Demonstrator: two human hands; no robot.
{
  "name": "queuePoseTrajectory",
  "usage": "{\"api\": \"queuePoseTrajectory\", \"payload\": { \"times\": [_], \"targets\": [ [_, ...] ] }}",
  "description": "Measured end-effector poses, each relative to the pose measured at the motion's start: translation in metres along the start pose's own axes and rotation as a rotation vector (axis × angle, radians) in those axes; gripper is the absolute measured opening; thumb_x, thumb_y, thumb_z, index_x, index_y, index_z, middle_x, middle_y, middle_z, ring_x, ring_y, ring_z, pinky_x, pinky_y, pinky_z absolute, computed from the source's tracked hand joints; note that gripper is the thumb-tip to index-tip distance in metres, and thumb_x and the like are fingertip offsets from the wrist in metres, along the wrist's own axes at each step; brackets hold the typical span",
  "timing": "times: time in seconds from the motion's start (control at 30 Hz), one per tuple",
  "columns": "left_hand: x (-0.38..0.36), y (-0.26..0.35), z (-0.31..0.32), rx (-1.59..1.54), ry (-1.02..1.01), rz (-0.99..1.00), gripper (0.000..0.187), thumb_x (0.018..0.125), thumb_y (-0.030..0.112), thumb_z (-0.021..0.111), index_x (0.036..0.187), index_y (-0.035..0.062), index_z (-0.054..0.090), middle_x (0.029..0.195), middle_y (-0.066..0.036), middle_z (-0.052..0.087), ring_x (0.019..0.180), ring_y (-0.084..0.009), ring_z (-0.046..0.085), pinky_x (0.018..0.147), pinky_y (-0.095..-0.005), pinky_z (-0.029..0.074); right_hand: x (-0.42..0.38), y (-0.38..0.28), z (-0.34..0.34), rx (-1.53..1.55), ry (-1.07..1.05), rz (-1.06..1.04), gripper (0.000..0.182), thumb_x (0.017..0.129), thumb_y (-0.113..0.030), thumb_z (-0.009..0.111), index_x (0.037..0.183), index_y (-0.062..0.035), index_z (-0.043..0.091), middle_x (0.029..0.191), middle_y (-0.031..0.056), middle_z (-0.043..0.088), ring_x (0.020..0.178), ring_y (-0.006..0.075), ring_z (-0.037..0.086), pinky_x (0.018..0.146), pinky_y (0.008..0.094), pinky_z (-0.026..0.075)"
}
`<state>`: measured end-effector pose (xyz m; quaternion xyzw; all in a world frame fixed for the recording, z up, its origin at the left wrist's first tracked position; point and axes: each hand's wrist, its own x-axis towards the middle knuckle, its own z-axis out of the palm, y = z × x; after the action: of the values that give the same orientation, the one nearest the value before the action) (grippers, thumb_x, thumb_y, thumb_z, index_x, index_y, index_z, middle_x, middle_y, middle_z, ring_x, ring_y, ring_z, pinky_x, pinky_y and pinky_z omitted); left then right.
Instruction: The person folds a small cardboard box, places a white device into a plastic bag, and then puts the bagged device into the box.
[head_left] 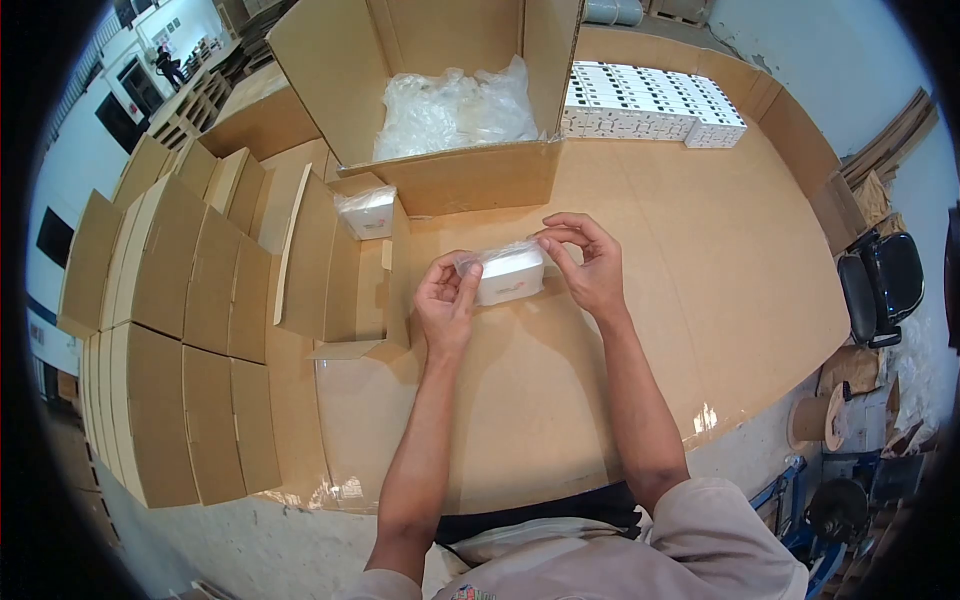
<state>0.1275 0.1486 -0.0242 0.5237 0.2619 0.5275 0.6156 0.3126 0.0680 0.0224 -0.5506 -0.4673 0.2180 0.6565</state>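
Between my hands is a small white box [512,284] with a faint reddish mark, partly covered by a clear plastic bag [500,252]. My left hand [447,295] grips the left end of the bag and box, thumb on the near side. At the right end, my right hand [588,262] pinches the plastic between thumb and fingers. Left of my hands, an open cardboard carton [345,285] lies with its flaps apart. A bagged white box [372,220] sits inside its far end.
Beyond my hands stands a large carton [470,185] holding crumpled clear bags [455,110]. Rows of white boxes [650,105] fill the back right of the cardboard-covered table [720,280]. Stacked brown cartons [180,350] line the left side. A black chair [880,285] stands at the right.
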Motion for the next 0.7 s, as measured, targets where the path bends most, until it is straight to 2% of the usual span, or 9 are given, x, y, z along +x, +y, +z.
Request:
{"api": "queuePoseTrajectory", "payload": {
  "times": [0.07,0.17,0.27,0.37,0.47,0.57,0.7],
  "targets": [
    [0.001,-0.003,0.000,-0.024,0.012,-0.003,0.022,0.097,0.002,0.070,0.118,-0.0020,0.064,0.108,-0.007,0.069,0.099,-0.0106,0.064,0.088,-0.0234,0.051,0.001,0.002,0.004,0.102,0.015,-0.031,0.027,0.090,-0.002,0.075,0.116,-0.0007,0.069,0.101,0.0085,0.077,0.093,0.0158,0.071,0.087,0.0302,0.054],
    [0.002,-0.003,0.001,-0.050,0.039,-0.020,0.021,0.097,0.001,0.070,0.117,-0.0023,0.064,0.108,-0.007,0.069,0.100,-0.0110,0.064,0.089,-0.0233,0.051,-0.001,0.000,0.002,-0.045,-0.130,-0.013,0.032,0.088,-0.004,0.078,0.120,-0.0032,0.070,0.103,0.0066,0.077,0.090,0.0150,0.070,0.085,0.0299,0.054],
    [0.003,-0.003,0.001,-0.052,0.029,-0.004,0.022,0.097,0.001,0.070,0.118,-0.0029,0.064,0.111,-0.008,0.068,0.102,-0.0117,0.064,0.092,-0.0253,0.051,-0.004,0.011,0.000,-0.043,-0.230,0.114,0.032,0.087,-0.006,0.080,0.118,-0.0040,0.073,0.104,0.0052,0.077,0.089,0.0147,0.068,0.084,0.0295,0.054],
    [0.009,-0.005,-0.003,-0.023,0.003,0.034,0.024,0.095,-0.001,0.070,0.118,-0.0029,0.064,0.118,-0.011,0.068,0.107,-0.0140,0.064,0.097,-0.0283,0.051,-0.004,0.013,0.004,-0.001,-0.186,0.083,0.026,0.086,-0.006,0.081,0.112,-0.0018,0.075,0.103,0.0055,0.077,0.090,0.0143,0.068,0.083,0.0296,0.055],
    [0.009,0.020,0.012,-0.108,-0.044,0.035,0.027,0.093,-0.004,0.071,0.118,-0.0027,0.064,0.123,-0.014,0.068,0.114,-0.0171,0.063,0.101,-0.0310,0.050,-0.003,0.015,0.004,0.014,-0.155,0.078,0.024,0.086,-0.004,0.080,0.109,-0.0023,0.076,0.104,0.0060,0.077,0.091,0.0145,0.069,0.084,0.0295,0.055],
    [0.012,0.014,0.003,0.013,-0.103,0.006,0.028,0.090,-0.007,0.072,0.116,-0.0017,0.065,0.127,-0.015,0.067,0.118,-0.0191,0.063,0.103,-0.0321,0.049,-0.003,0.016,0.005,0.001,-0.168,0.047,0.022,0.086,-0.003,0.080,0.107,-0.0020,0.077,0.105,0.0073,0.077,0.091,0.0148,0.069,0.085,0.0297,0.055],
    [0.013,0.006,-0.008,0.070,-0.177,-0.017,0.024,0.090,-0.008,0.072,0.112,0.0000,0.067,0.127,-0.014,0.066,0.117,-0.0181,0.063,0.102,-0.0316,0.049,-0.002,0.012,0.004,-0.034,-0.199,0.008,0.019,0.085,0.002,0.078,0.103,-0.0008,0.077,0.107,0.0088,0.077,0.094,0.0155,0.070,0.086,0.0296,0.055]
  ]
}}
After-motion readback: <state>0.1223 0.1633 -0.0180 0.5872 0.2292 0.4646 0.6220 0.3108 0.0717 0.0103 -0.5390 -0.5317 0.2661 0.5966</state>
